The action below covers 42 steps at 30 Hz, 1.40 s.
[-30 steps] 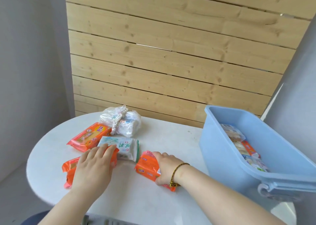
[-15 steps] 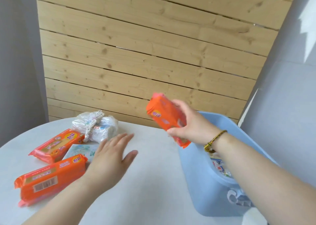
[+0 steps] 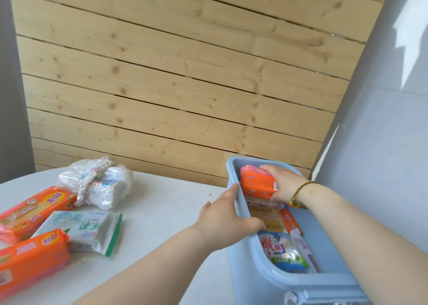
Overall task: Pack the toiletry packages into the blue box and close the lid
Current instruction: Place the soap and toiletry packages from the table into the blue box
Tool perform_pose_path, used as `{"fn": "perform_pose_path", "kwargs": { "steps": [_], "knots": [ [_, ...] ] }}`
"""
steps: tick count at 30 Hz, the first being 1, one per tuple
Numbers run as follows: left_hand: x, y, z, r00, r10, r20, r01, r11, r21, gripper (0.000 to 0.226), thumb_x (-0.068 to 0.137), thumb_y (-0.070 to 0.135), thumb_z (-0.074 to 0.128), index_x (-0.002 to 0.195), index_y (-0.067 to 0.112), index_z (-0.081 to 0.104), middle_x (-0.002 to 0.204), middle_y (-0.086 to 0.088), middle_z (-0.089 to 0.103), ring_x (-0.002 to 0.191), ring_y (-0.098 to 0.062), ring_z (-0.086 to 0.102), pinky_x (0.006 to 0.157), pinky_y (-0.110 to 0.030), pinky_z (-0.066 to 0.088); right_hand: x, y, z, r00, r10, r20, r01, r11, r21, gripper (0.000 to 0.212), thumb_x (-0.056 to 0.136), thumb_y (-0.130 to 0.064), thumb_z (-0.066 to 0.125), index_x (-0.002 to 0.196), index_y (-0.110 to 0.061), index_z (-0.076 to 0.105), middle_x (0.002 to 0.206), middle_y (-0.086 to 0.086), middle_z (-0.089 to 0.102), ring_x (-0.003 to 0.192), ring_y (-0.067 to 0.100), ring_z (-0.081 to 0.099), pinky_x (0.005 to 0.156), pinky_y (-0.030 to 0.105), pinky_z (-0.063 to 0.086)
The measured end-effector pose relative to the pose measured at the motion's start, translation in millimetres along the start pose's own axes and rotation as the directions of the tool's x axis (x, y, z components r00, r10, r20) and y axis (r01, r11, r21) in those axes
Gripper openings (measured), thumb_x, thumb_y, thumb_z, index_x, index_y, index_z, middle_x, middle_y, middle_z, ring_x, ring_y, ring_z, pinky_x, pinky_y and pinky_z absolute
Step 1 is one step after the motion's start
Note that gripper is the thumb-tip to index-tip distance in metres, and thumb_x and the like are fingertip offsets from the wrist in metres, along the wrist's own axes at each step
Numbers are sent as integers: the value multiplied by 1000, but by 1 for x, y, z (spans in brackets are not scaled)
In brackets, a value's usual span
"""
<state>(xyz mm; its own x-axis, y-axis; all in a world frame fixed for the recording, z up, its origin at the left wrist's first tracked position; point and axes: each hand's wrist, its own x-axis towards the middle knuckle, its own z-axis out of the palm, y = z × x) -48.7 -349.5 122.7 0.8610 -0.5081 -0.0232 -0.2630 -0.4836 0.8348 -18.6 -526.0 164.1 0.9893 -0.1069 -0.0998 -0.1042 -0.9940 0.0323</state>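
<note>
A: Head view first. What's the surface and the room?

B: A round white table (image 3: 157, 214) in front of a wall of pale horizontal wood planks (image 3: 185, 84), with grey walls on both sides. The blue box (image 3: 245, 270) stands at the table's right edge, open, its long axis running away from the camera.

A: And the pack being handled?

B: The right hand (image 3: 283, 183), a braided bracelet (image 3: 298, 194) on its wrist, is clamped on an orange package (image 3: 257, 184) at the far end of the box, just inside the rim. The pack lies crosswise to the box, its long axis left to right, printed face toward the camera.

A: The other hand?

B: The left hand (image 3: 225, 219) grips the box's left rim, thumb inside and fingers outside.

A: What else is in the box?

B: Several packs along the bottom, including a blue and white pouch (image 3: 281, 251) at the near end.

A: Still on the table?

B: At left, two orange packs (image 3: 32, 207) (image 3: 30, 258) with a white and green pack (image 3: 85, 230) between them, the nearer orange one overlapping it. A crumpled clear plastic bag (image 3: 97, 181) sits behind them.
</note>
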Motion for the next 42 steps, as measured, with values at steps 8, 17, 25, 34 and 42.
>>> {"fn": "perform_pose_path", "kwargs": {
  "steps": [8, 17, 25, 34, 42],
  "knots": [
    [12, -7, -1, 999, 15, -40, -16, 999, -36, 101, 51, 45, 49, 141, 27, 8, 146, 7, 31, 136, -16, 26, 114, -35, 23, 29, -4, 22, 992, -122, -29, 123, 991, 44, 79, 82, -10, 61, 146, -21, 17, 156, 0, 17, 142, 17, 19, 115, 27, 17],
    [14, -12, 3, 999, 17, -43, -20, 997, -81, 99, 52, 46, 49, 141, 31, 8, 145, 10, 30, 137, -17, 23, 113, -36, 26, 35, -7, 22, 999, -33, -10, 32, 998, -52, 63, 84, -24, 56, 140, -33, 30, 141, 1, 40, 129, 23, 38, 107, 42, 34],
    [8, -8, -2, 1000, 31, -7, -30, 999, 41, 88, 72, 52, 54, 142, 26, 7, 151, 5, 22, 138, -13, 19, 117, -37, 15, 22, -9, 31, 1000, 3, 31, -1, 998, -65, 84, 82, -49, 54, 146, -27, 6, 157, -3, 14, 145, 17, 7, 118, 43, 4],
    [-63, -83, -64, 949, 159, -272, -96, 968, 232, 43, 86, 38, 50, 128, 30, 43, 143, 9, 36, 131, -7, 29, 106, -18, 13, -16, -55, -20, 915, -42, -401, 148, 961, 235, 62, 85, -14, 57, 141, -12, 30, 147, 11, 37, 135, 27, 32, 107, 27, 23],
    [-138, -162, -129, 729, 28, -684, 210, 942, 263, 56, 72, 20, 69, 125, 18, 49, 137, -4, 47, 128, -24, 39, 107, -38, 25, -46, -207, 10, 730, -497, -469, 588, 807, 59, 60, 83, -18, 57, 138, -12, 35, 146, 4, 38, 133, 19, 34, 104, 20, 15]
  ]
}}
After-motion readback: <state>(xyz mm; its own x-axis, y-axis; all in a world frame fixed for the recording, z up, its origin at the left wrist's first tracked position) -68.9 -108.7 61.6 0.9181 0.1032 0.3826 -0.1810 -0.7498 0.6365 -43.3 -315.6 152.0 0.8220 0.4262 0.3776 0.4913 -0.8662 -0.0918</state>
